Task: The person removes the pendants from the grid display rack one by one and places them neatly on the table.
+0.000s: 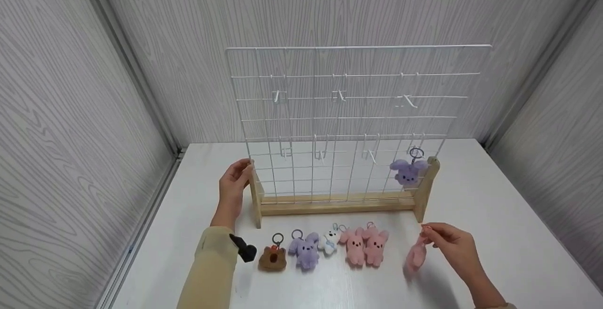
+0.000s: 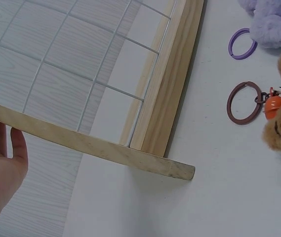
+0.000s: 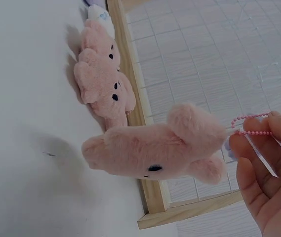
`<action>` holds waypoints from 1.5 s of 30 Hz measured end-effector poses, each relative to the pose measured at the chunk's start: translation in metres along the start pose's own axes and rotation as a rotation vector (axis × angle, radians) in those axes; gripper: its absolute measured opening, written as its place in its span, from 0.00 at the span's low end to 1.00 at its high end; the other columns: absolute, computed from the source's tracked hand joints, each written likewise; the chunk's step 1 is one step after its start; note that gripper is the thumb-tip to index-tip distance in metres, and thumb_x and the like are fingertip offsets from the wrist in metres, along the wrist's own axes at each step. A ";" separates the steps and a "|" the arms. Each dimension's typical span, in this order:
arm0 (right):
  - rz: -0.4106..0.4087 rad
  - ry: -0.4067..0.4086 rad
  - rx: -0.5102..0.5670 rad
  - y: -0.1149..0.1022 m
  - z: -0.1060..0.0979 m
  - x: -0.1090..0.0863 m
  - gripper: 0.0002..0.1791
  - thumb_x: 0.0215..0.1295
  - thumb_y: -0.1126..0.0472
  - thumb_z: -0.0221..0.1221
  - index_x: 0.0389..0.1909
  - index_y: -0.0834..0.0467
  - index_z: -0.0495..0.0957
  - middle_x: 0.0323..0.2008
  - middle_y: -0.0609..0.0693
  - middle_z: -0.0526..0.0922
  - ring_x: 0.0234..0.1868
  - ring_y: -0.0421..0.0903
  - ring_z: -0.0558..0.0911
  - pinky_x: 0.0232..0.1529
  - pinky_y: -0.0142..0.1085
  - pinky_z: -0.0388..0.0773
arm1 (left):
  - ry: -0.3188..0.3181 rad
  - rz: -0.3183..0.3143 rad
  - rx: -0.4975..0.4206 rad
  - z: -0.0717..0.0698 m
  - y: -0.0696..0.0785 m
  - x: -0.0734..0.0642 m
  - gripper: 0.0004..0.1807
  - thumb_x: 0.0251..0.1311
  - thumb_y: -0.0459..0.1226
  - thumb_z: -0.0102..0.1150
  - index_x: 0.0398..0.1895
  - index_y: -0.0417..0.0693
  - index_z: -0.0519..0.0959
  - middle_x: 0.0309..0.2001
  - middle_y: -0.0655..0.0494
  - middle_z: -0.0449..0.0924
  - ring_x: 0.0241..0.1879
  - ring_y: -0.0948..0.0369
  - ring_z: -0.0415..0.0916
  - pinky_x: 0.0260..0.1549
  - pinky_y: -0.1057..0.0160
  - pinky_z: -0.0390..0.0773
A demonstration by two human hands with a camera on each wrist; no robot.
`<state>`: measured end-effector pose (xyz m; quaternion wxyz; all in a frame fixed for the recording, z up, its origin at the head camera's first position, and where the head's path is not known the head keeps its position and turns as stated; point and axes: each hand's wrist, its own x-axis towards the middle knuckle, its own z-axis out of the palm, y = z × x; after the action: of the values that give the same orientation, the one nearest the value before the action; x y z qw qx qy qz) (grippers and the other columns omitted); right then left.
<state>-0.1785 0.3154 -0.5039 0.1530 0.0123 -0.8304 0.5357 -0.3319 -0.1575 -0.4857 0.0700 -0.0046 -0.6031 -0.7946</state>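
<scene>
My right hand (image 1: 454,243) pinches the pink bead chain (image 3: 251,123) of a pink plush keychain (image 3: 150,148), which hangs above the white table. At the left end of a white wire grid display rack (image 1: 314,119), my left hand (image 1: 234,182) holds the wooden side post (image 2: 81,140); its fingertips are partly hidden. A purple plush keychain (image 1: 407,172) hangs by its ring from the rack's lower right hook. In front of the rack lie a brown bear keychain (image 1: 273,258), another purple plush keychain (image 1: 307,251), a small white plush (image 1: 329,241) and two pink plush keychains (image 1: 375,248).
Several white hooks stand out from the grid, among them an upper right hook (image 1: 410,101) and a lower hook (image 1: 371,155). The wooden base bar (image 1: 337,207) lies just behind the row of keychains. Pale wood-grain panels (image 1: 188,26) surround the table.
</scene>
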 end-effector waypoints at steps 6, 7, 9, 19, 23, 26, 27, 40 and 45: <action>0.046 0.008 -0.013 0.004 0.005 -0.005 0.07 0.60 0.63 0.62 0.35 0.63 0.83 0.27 0.53 0.84 0.27 0.44 0.82 0.26 0.35 0.79 | 0.027 0.011 -0.014 -0.004 -0.012 0.008 0.21 0.59 0.40 0.60 0.54 0.43 0.73 0.52 0.49 0.74 0.51 0.58 0.71 0.52 0.61 0.72; 0.057 0.002 -0.010 0.004 0.007 -0.005 0.07 0.60 0.63 0.62 0.35 0.63 0.82 0.27 0.53 0.84 0.27 0.44 0.82 0.27 0.35 0.80 | 0.031 0.012 -0.011 -0.004 -0.013 0.008 0.21 0.59 0.41 0.60 0.54 0.43 0.73 0.52 0.49 0.74 0.51 0.58 0.71 0.52 0.61 0.72; 0.075 -0.003 -0.006 0.003 0.010 -0.006 0.07 0.60 0.64 0.62 0.35 0.63 0.83 0.27 0.53 0.84 0.27 0.45 0.82 0.27 0.35 0.80 | 0.037 0.014 -0.005 -0.004 -0.014 0.008 0.22 0.58 0.41 0.61 0.54 0.43 0.73 0.52 0.49 0.73 0.51 0.58 0.71 0.52 0.62 0.72; 0.066 -0.055 0.009 -0.028 0.022 -0.002 0.05 0.59 0.71 0.60 0.35 0.67 0.81 0.27 0.58 0.83 0.27 0.48 0.82 0.28 0.33 0.81 | 0.042 0.002 -0.011 -0.005 -0.013 0.008 0.21 0.59 0.40 0.60 0.55 0.43 0.73 0.53 0.49 0.73 0.52 0.58 0.71 0.52 0.62 0.72; 0.059 -0.068 0.003 -0.014 0.026 0.007 0.05 0.60 0.69 0.60 0.35 0.67 0.81 0.27 0.57 0.83 0.26 0.46 0.81 0.27 0.33 0.80 | 0.031 -0.003 -0.003 -0.005 -0.012 0.007 0.21 0.60 0.40 0.59 0.56 0.43 0.72 0.54 0.49 0.73 0.53 0.59 0.70 0.54 0.62 0.71; 0.069 -0.066 0.002 -0.002 0.029 0.013 0.06 0.59 0.67 0.61 0.36 0.66 0.82 0.28 0.56 0.83 0.27 0.45 0.81 0.27 0.32 0.79 | 0.030 -0.002 0.002 -0.004 -0.013 0.007 0.21 0.60 0.40 0.59 0.55 0.43 0.72 0.54 0.50 0.73 0.54 0.59 0.70 0.54 0.62 0.70; 0.062 -0.066 0.005 0.000 0.030 0.015 0.07 0.59 0.67 0.61 0.36 0.66 0.82 0.28 0.56 0.83 0.27 0.44 0.81 0.27 0.31 0.79 | 0.028 0.001 0.001 -0.004 -0.013 0.007 0.21 0.60 0.40 0.59 0.55 0.44 0.72 0.54 0.50 0.73 0.54 0.59 0.70 0.54 0.62 0.71; 0.050 -0.075 0.043 0.015 0.033 0.033 0.09 0.60 0.65 0.62 0.37 0.67 0.82 0.28 0.57 0.84 0.28 0.46 0.82 0.28 0.33 0.80 | 0.028 0.055 0.023 -0.004 -0.015 0.008 0.23 0.57 0.43 0.62 0.54 0.45 0.73 0.52 0.50 0.74 0.52 0.59 0.71 0.53 0.62 0.72; 0.091 -0.093 0.027 0.025 0.033 0.039 0.10 0.61 0.63 0.61 0.38 0.65 0.82 0.30 0.57 0.84 0.30 0.45 0.82 0.31 0.33 0.80 | 0.029 0.024 0.017 -0.001 -0.010 0.006 0.21 0.59 0.40 0.60 0.54 0.43 0.72 0.53 0.49 0.73 0.53 0.59 0.71 0.53 0.62 0.71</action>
<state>-0.2278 0.3023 -0.5285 0.0897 0.0016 -0.8290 0.5519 -0.3386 -0.1567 -0.4951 0.0885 0.0004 -0.6087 -0.7885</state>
